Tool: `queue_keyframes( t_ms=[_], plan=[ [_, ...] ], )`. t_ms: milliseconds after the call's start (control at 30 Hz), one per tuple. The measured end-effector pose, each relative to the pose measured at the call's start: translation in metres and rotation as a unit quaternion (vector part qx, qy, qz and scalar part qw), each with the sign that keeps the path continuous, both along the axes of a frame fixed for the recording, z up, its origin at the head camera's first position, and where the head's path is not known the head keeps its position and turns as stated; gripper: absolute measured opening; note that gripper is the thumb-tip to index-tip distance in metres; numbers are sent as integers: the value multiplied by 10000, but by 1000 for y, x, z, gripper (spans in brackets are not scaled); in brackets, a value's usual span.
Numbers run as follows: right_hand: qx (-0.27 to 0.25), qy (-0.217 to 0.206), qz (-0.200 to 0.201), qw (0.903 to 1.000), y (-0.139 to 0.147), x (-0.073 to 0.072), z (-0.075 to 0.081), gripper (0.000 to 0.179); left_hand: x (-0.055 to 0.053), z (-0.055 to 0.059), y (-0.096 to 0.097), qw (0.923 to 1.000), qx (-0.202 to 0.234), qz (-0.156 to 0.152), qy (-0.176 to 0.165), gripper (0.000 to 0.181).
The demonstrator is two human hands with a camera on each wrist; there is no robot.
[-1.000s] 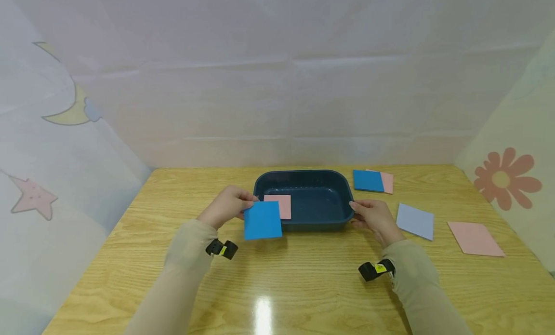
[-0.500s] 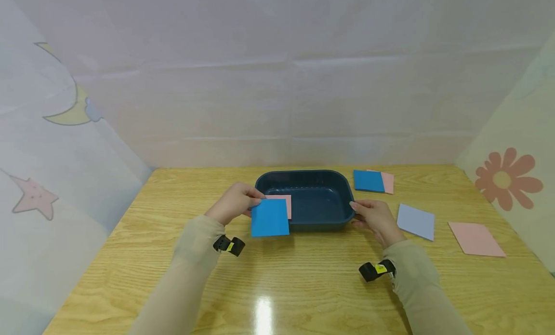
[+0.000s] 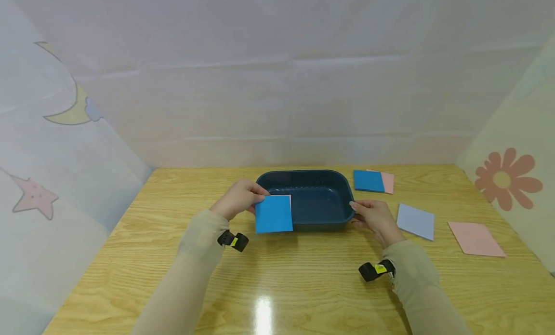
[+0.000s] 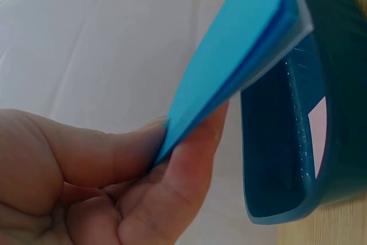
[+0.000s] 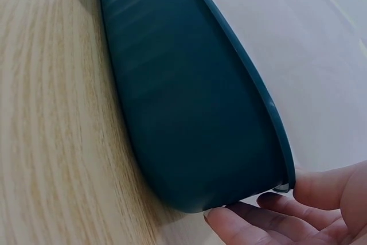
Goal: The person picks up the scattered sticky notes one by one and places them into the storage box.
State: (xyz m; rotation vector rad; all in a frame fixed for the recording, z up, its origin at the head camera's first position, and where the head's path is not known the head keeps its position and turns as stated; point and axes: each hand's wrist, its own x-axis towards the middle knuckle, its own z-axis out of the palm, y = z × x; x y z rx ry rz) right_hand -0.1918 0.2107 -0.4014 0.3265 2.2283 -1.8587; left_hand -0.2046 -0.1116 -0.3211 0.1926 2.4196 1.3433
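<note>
Blue paper [image 3: 273, 214], pinched by left hand [image 3: 238, 200], shifts rightward mid-frame, now nearly hiding pink paper [image 4: 319, 136], as right hand [image 3: 378, 220] grips tray [image 3: 321, 226].

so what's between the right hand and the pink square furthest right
The pale purple square lies between the right hand and that pink square, as the head view shows.

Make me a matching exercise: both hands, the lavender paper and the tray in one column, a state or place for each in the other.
1. Left hand
2. Right hand
3. Lavender paper
4. Dark teal tray

A. Has pink paper inside
B. Pinches a blue paper pad
C. Between the right hand and the rightmost pink paper
D. Grips the tray's right end

Pairs: 1-B, 2-D, 3-C, 4-A
</note>
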Motion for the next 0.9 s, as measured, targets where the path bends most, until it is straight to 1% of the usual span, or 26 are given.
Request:
queue_keyframes(
  t_ms=[267, 633, 900],
  plan=[
    [-58, -4, -22, 10000, 0, 0, 0, 50, -3, 3, 3, 9999, -103, 16, 17, 26],
    [40, -24, -17, 10000, -1, -1, 0, 49, -8, 1, 11, 9996, -223, -42, 155, 27],
    [-2, 4, -18, 10000, 0, 0, 0, 49, -12, 3, 17, 9998, -207, 3, 24, 27]
  ],
)
